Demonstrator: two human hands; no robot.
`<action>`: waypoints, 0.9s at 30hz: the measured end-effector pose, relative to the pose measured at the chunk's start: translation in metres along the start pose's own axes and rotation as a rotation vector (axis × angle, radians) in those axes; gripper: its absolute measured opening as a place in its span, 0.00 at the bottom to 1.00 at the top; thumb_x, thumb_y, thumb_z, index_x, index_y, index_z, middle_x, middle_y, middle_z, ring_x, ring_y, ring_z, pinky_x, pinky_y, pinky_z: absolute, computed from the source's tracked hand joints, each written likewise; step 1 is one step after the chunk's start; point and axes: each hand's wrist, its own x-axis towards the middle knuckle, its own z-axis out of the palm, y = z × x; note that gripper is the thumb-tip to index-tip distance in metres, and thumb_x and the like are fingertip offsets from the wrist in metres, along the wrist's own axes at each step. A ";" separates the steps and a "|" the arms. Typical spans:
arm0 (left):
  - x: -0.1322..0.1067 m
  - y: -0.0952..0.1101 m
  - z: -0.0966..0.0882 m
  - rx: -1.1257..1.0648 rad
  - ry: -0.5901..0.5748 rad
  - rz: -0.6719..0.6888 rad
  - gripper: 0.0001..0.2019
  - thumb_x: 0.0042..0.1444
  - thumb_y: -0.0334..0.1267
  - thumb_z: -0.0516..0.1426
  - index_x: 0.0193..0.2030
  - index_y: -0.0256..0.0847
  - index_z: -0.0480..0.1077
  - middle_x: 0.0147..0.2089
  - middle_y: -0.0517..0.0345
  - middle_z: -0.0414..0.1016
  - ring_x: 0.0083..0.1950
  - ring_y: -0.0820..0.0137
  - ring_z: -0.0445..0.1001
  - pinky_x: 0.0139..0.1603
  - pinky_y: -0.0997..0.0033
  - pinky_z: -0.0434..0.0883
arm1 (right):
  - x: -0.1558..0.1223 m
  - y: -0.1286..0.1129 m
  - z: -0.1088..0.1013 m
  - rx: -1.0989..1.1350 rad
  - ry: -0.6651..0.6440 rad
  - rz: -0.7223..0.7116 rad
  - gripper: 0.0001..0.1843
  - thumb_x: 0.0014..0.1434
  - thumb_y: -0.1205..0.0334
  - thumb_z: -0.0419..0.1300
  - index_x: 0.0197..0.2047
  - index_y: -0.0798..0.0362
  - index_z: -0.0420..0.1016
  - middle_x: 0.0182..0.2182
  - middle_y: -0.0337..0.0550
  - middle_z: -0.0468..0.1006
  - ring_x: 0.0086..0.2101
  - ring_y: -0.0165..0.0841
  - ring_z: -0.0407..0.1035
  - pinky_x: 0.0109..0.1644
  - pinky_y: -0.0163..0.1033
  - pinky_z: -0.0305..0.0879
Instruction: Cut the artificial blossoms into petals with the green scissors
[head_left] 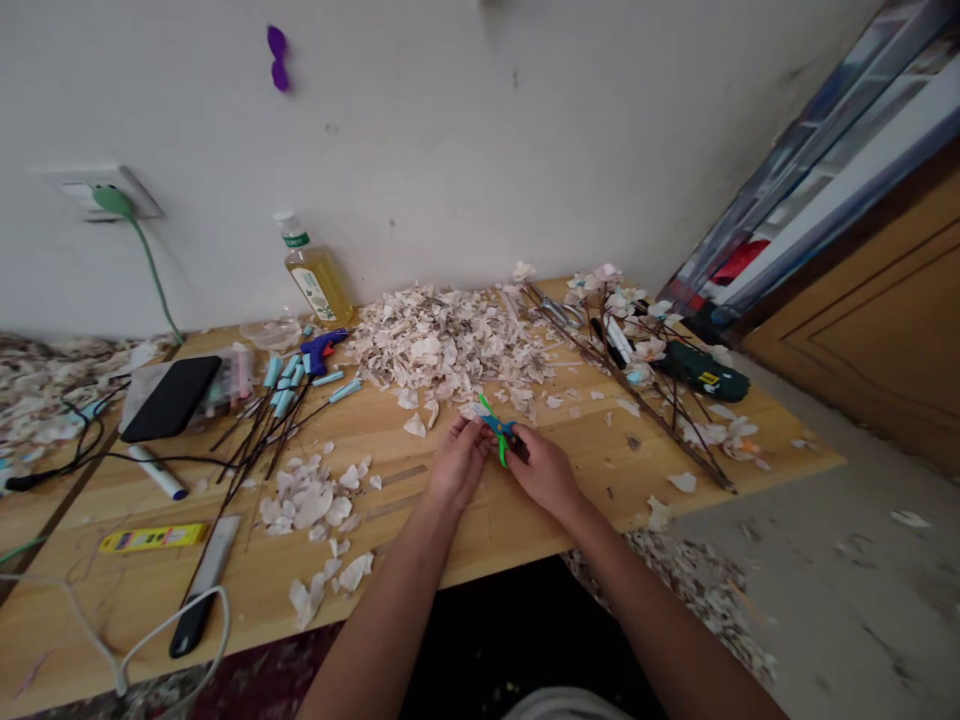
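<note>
My right hand (544,468) is closed around a small pair of scissors (496,432) with green and blue handles, held over the wooden table (480,520). My left hand (457,462) is pinched on a small pale petal-like piece (472,411) right at the scissor blades. Both hands meet just in front of a big heap of pale shell-like flakes (442,345). A smaller pile of cut white pieces (311,500) lies to the left of my left hand.
Branches with white flowers (637,350) and a dark green tool (705,372) lie at the right. At the left are a black phone (172,397), a blue glue gun (322,348), stems with blue tips (281,395), an oil bottle (315,272), a utility knife (201,585) and cables.
</note>
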 end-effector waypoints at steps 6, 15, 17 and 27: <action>0.006 -0.005 -0.006 -0.035 0.132 0.109 0.21 0.39 0.37 0.73 0.39 0.40 0.71 0.30 0.63 0.75 0.29 0.77 0.72 0.35 0.75 0.69 | -0.001 -0.001 0.002 -0.053 0.014 -0.030 0.15 0.61 0.61 0.56 0.51 0.53 0.74 0.41 0.49 0.81 0.39 0.42 0.75 0.40 0.42 0.64; 0.007 -0.004 -0.008 0.063 0.166 0.231 0.19 0.41 0.40 0.71 0.38 0.41 0.72 0.34 0.61 0.76 0.32 0.75 0.74 0.40 0.71 0.72 | -0.001 0.000 0.001 -0.049 0.013 -0.023 0.14 0.60 0.61 0.57 0.49 0.51 0.73 0.38 0.46 0.80 0.37 0.40 0.74 0.39 0.40 0.63; 0.008 -0.003 -0.008 0.087 0.168 0.231 0.18 0.42 0.40 0.70 0.39 0.41 0.72 0.33 0.61 0.76 0.31 0.75 0.73 0.40 0.70 0.72 | -0.001 0.000 0.001 -0.047 0.018 -0.023 0.14 0.61 0.61 0.57 0.49 0.50 0.74 0.39 0.46 0.81 0.37 0.39 0.74 0.39 0.40 0.63; 0.009 -0.008 -0.008 0.209 0.109 0.296 0.17 0.47 0.38 0.67 0.45 0.43 0.72 0.39 0.58 0.77 0.35 0.73 0.75 0.40 0.71 0.72 | -0.001 -0.001 0.000 -0.046 0.009 -0.018 0.14 0.61 0.61 0.57 0.50 0.50 0.74 0.40 0.47 0.80 0.38 0.39 0.74 0.39 0.39 0.63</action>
